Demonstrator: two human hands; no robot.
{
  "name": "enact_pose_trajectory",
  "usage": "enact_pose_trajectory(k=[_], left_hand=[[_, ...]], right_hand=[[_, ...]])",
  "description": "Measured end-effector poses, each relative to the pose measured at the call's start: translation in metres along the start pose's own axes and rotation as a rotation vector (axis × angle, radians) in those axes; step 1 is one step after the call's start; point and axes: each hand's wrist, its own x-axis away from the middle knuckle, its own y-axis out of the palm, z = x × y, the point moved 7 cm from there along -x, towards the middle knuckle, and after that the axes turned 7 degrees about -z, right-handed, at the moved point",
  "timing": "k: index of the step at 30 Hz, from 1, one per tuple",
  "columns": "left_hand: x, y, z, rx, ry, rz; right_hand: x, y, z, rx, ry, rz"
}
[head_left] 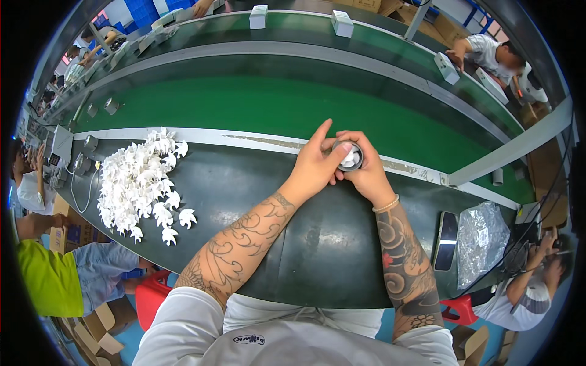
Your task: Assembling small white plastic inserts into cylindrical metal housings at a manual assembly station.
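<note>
W/ your R hand curled round the dark cup, L hand index out, thumb at white insert (can't tell if gripping), press evenly, cup lvl.

White pieces, grey cup, green belt

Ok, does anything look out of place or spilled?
A few white pieces lie apart from the heap, at its lower right, looking scattered; the phone beside the crumpled plastic seems misplaced on a worktop.

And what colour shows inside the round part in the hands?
White, inside the round part; head view.
</note>
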Motion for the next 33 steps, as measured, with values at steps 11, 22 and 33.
enact_pose_trajectory(k=[11,22,33], left_hand=[[-0.002,0.003,-0.002,0.081,0.079,-0.063],[0.0,0.003,0.002,-0.091,0.105,-0.052],[-0.002,0.004,0.003,0.031,0.08,-0.092]], right_hand=[[0.002,0.001,-0.004,0.01,-0.005,0.041],[0.003,0.007,-0.017,0.319,-0.138,0.032],[0.004,0.01,-0.02,0.257,-0.191,0.016]])
